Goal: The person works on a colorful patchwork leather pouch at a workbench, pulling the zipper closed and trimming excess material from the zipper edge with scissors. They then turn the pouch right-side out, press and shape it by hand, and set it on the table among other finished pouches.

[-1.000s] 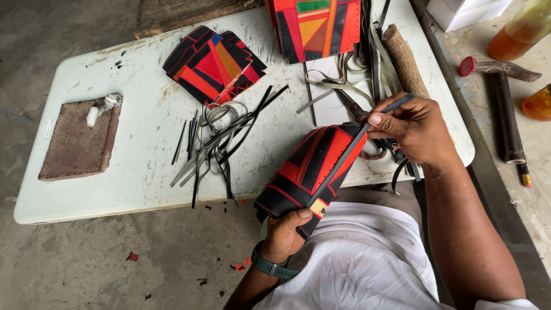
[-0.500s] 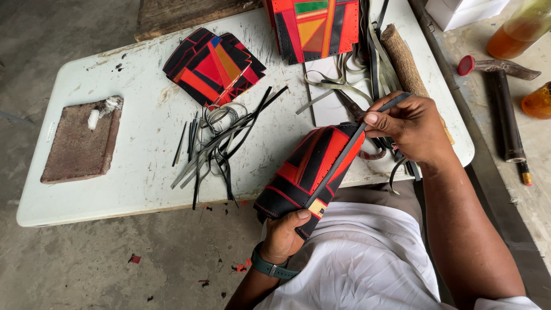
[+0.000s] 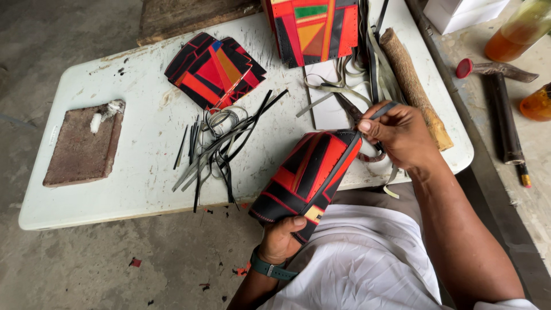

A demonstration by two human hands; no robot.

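Left hand (image 3: 282, 238) clamped on patchwork leather piece (image 3: 310, 175) over table edge (image 3: 138, 206); right hand (image 3: 402, 135) pinching dark strip (image 3: 383, 110) at its top; strip likely to slip or snag

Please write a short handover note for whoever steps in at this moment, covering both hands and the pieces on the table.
Left hand: grips the lower end of the red-and-black patchwork piece, held slanted at the white table's near edge.
Right hand: pinches a dark strip at the piece's upper corner.
On the table: two more patchwork pieces, loose dark strips, a brown block, a wooden stick.
Done: dark edging already runs along the held piece's right edge.
Left: I cannot tell how much edging remains.
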